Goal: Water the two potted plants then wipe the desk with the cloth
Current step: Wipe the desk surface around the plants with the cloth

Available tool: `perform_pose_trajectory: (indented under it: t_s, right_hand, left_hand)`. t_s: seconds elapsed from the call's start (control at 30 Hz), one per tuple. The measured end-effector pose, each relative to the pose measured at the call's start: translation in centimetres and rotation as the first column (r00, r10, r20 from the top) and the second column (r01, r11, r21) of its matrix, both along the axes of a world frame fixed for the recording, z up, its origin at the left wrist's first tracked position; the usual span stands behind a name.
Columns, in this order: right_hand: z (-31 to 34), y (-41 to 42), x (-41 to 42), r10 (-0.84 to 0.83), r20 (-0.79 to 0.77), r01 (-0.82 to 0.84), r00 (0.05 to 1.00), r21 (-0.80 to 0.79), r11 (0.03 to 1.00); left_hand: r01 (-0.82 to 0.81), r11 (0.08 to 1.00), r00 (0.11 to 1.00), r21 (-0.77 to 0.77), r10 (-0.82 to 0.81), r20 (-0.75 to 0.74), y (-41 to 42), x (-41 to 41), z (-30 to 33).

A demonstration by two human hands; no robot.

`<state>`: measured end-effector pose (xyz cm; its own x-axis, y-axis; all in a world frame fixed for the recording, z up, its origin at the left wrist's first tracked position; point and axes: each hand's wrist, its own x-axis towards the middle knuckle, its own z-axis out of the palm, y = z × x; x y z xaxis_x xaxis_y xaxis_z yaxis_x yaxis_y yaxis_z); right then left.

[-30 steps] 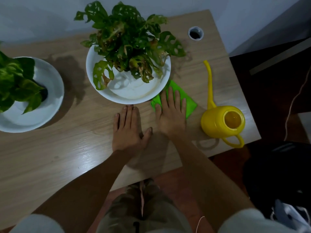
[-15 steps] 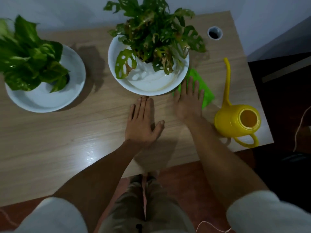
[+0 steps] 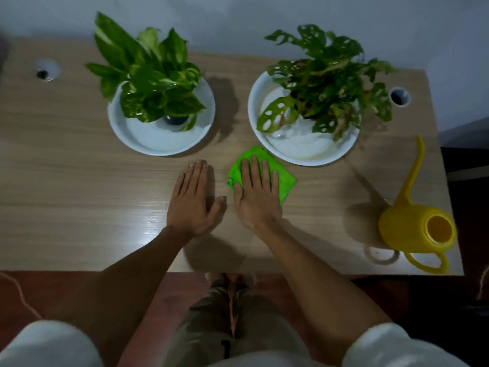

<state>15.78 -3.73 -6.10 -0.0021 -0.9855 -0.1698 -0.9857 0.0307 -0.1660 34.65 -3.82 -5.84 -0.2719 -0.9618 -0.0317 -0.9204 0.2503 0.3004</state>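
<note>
One flat right hand (image 3: 258, 197) on diamond-turned green cloth (image 3: 284, 181).

The scene is dim, with a cool, muted cast. A pale glare patch sits on the tabletop (image 3: 79, 207) left of the left hand (image 3: 191, 200). Soft shadows fall right of each plant and under the forearms, so the light probably comes from above left. Wide-angle bending curves the tabletop edges; corners look soft.
</note>
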Motion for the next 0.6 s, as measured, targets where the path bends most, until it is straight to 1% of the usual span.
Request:
perform_pose_trajectory:
  t_s: [0.07, 0.17, 0.3, 0.43, 0.6]
  right_hand:
    - [-0.1, -2.3, 1.5, 0.05, 0.002, -0.05, 0.999, -0.004, 0.999]
    - [-0.3, -6.0, 2.9, 0.051, 0.001, -0.051, 0.999, -0.022, 0.998]
    - [-0.3, -10.6, 4.8, -0.018, 0.009, 0.018, 1.0, -0.051, 0.999]
    - [-0.4, -15.3, 6.0, -0.075, 0.02, 0.076, 0.997, -0.038, 0.996]
    - [-0.7, -19.8, 5.7, -0.017, -0.078, 0.015, 0.997, -0.019, 1.0]
  left_hand:
    - [-0.012, 1.0, 1.0, -0.008, 0.012, 0.002, -0.6, 1.6, 0.0]
    - [0.005, 0.999, 1.0, -0.033, -0.005, 0.008, -1.4, 3.2, -0.2]
    - [0.041, 0.999, 0.999, -0.027, -0.04, 0.022, -1.9, 3.9, -0.7]
    - [0.02, 0.999, 0.999, -0.026, -0.019, 0.029, -2.2, 3.9, -1.1]
    - [0.012, 0.999, 1.0, -0.033, -0.011, 0.016, -2.4, 4.0, -1.2]
